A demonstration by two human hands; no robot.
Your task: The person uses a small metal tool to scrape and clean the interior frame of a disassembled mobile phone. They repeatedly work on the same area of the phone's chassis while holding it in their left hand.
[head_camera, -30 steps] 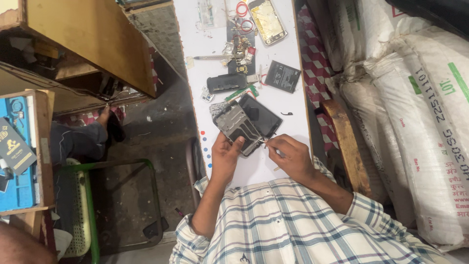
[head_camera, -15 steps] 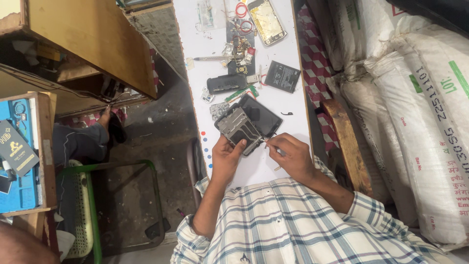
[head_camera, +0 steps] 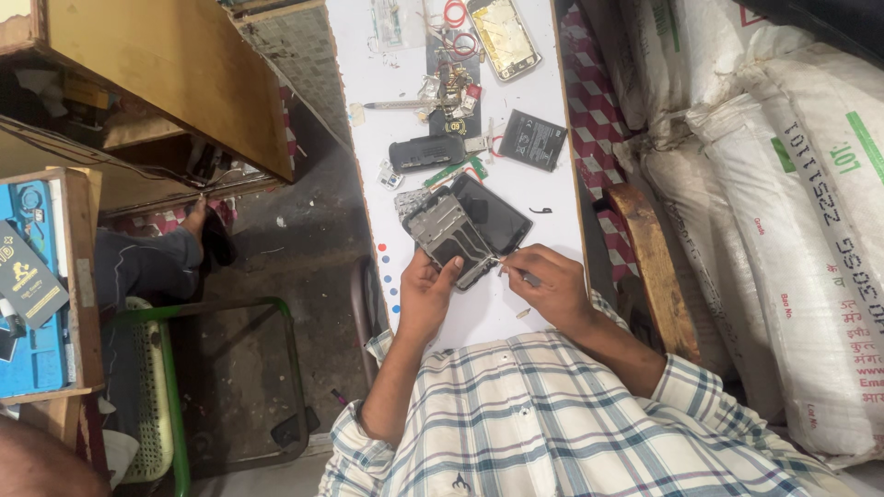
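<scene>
- Head view: left hand (head_camera: 425,299) clamped on opened phone (head_camera: 451,237), thumb across its lower end, phone lying mid tabletop (head_camera: 479,313).
- Right hand (head_camera: 545,287) pinched shut on thin tool (head_camera: 516,270), tip touching phone's lower right corner.
- Judgement: keep left thumb pressing phone flat, work tip in short strokes so it can't skid.
- Black panel (head_camera: 493,213) touches phone's right side; parts clutter beyond phone, so little room there.
- Tabletop narrow: left edge just beside left hand, right edge near right hand; bare patch only below phone.
</scene>
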